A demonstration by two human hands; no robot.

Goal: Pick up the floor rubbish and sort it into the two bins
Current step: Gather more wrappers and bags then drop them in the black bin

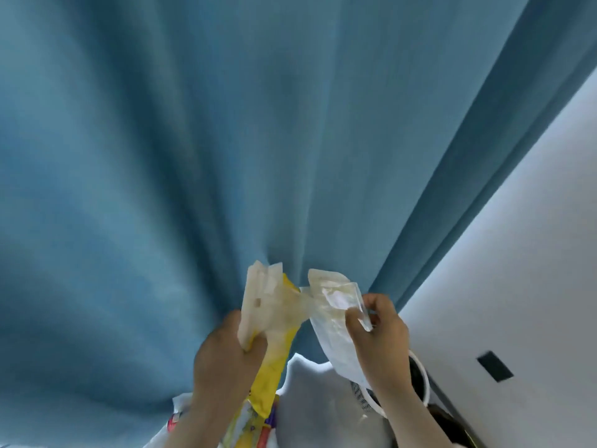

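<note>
Head view: both hands are raised in front of a blue curtain (193, 140), with a white wall (533, 253) to the right.

The left hand (223, 357) has its fingers curled round two things at once, a yellow wrapper (274, 367) and a cream wrapper (258, 305). The yellow wrapper's long axis is near upright. Its top tilts slightly right and shows above the fist, and its printed lower end runs down past the wrist to the bottom edge. The cream wrapper stands upright in front of the yellow one, with its bottom in the left fingers and its open top pointing up.

The right hand (381, 337) pinches a clear wrapper (329, 321) by its right edge, thumb and fingertips closed on it. The clear wrapper's long axis runs diagonally from upper left to lower right, and its lower end hangs below the right hand on the thumb side. Its upper left corner meets the cream wrapper between the hands; whether they are joined or just touching, cannot tell.

All three wrappers are held in the air, between and just above the hands, and none is in a bin.

Below the hands is a white bag (310, 396). Just right of it, behind the right wrist, is a round bin (424, 379) with a white rim and a dark inside, partly hidden. A dark socket (494, 367) is on the wall.
</note>
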